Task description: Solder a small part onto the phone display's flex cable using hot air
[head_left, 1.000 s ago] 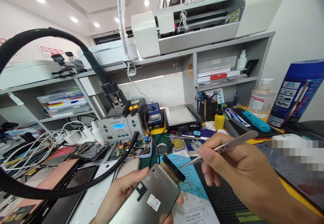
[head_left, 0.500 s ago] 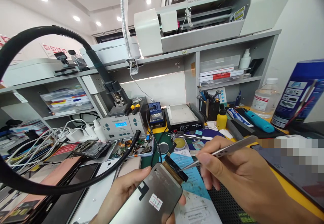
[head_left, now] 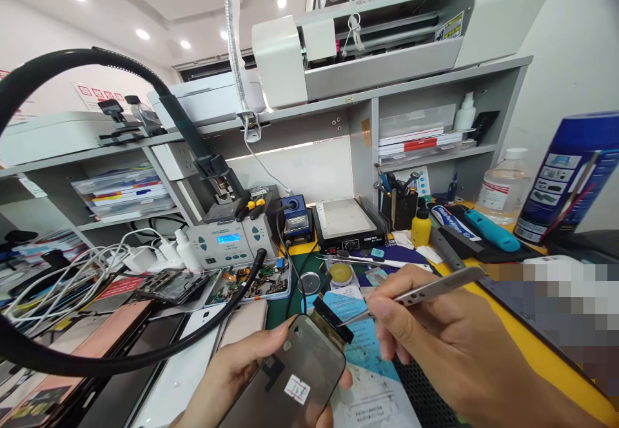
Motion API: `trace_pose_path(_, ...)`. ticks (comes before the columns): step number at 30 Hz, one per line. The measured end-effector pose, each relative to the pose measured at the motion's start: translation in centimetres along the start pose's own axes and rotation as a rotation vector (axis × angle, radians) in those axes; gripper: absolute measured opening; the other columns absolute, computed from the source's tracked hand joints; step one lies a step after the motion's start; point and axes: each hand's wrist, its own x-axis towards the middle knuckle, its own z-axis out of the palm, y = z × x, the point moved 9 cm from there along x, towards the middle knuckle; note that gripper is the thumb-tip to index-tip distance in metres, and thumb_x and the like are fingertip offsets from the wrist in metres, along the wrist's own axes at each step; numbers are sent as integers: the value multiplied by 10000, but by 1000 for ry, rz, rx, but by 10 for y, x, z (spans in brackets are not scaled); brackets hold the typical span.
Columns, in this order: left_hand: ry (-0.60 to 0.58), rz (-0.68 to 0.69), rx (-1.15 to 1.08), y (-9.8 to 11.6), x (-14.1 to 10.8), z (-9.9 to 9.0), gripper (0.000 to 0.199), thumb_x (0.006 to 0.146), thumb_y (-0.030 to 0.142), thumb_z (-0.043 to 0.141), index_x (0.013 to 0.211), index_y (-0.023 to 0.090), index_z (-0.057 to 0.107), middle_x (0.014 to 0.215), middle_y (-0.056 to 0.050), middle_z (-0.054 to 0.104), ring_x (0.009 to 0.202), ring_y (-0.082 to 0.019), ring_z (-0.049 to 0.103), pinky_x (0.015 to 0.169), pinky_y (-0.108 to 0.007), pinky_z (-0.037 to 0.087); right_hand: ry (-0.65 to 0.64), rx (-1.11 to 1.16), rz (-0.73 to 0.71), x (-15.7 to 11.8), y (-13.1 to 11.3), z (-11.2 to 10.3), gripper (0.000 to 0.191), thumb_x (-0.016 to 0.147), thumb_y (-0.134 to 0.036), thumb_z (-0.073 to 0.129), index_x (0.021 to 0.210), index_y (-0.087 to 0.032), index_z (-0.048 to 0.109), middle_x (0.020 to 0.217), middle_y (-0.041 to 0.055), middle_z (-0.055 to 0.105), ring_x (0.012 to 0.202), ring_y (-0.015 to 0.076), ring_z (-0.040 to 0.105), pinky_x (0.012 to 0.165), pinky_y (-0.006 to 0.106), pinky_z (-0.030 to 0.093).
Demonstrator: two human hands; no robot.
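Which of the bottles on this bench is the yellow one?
The small yellow bottle with a black cap, standing beside the black tool holder. The big bottle at the right is clear with a white cap, and the small one at the left is white.

A cluttered workbench (head_left: 488, 286) with a yellow edge carries a grey soldering station (head_left: 231, 245); beside it a black hot plate (head_left: 347, 225); a tray of circuit parts (head_left: 251, 283) in front; a yellow bottle (head_left: 420, 228), a teal tool (head_left: 493, 234) and white cables (head_left: 72, 273) lie around.
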Motion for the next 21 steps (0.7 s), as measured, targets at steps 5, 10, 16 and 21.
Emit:
trace_pose_path(5,39,-7,7,-2,-1,-1,703,1024,532,249,1257,18,667,828,-196,729,663,-292,696,653,-341,497,41,-78,-62,-2,-3,-4,292,1067,-431,509,861,-251,612,690,-5,638,567,143,628,510,258,522)
trace_pose_path(10,62,1,47,0,-2,-6,661,1020,529,330,1268,9,656,828,-194,737,634,-284,692,595,-310,468,68,174,83,0,4,-9,359,1041,-504,560,797,-241,578,631,-23,643,536,123,609,506,227,519)
trace_pose_path(16,-2,14,74,2,-1,-3,680,1012,545,318,1258,9,657,825,-192,735,648,-278,690,569,-285,448,79,299,69,0,6,-9,345,1023,-493,606,793,-236,587,619,-35,642,508,110,607,469,200,503)
trace_pose_path(21,5,-12,104,0,-2,-9,682,995,568,374,1246,7,669,824,-190,740,659,-279,695,569,-278,436,56,316,70,0,8,-7,320,1030,-479,604,818,-240,582,626,-41,649,518,103,617,475,183,505)
